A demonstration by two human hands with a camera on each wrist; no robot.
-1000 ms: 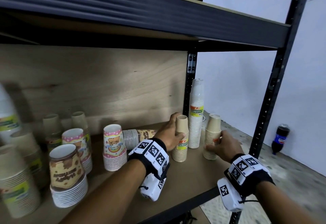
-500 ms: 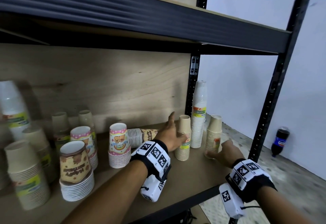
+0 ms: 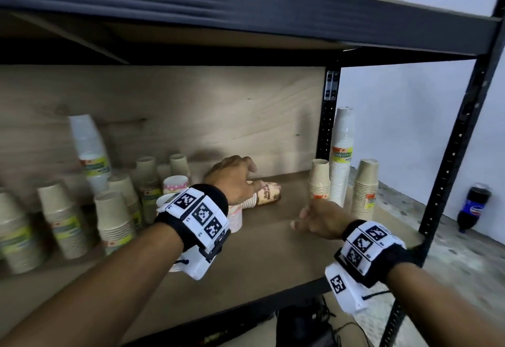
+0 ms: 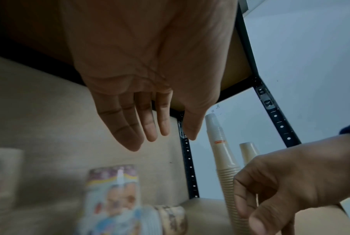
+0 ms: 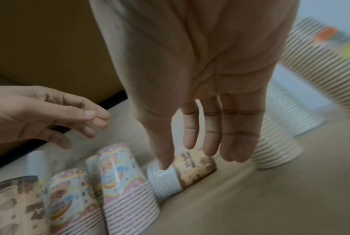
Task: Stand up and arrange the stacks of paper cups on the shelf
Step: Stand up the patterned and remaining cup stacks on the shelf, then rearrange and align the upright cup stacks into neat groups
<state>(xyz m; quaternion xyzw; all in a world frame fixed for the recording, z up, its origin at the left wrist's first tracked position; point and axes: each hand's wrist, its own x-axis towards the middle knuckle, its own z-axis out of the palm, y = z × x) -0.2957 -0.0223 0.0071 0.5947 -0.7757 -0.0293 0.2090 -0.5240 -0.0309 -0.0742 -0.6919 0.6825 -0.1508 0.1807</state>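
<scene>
A stack of brown-patterned paper cups (image 3: 269, 194) lies on its side on the wooden shelf board (image 3: 273, 248), also seen in the right wrist view (image 5: 192, 168). My left hand (image 3: 246, 174) hovers just above it, fingers spread and holding nothing (image 4: 150, 135). My right hand (image 3: 303, 218) is open a little to the right of the stack, fingers straight (image 5: 206, 147). At the right end stand a beige stack (image 3: 319, 184), a tall white stack (image 3: 341, 155) and another beige stack (image 3: 366, 189). A pink and blue patterned stack (image 5: 121, 174) stands upright beside the lying one.
Several upright cup stacks (image 3: 114, 215) crowd the left part of the shelf. The upper shelf beam (image 3: 273, 10) hangs low overhead. Black uprights (image 3: 451, 155) frame the right side. A dark soda bottle (image 3: 472, 207) stands on the floor by the wall.
Both hands let go of the two beige stacks at the right end and moved left toward the lying stack. The head view swung left.
</scene>
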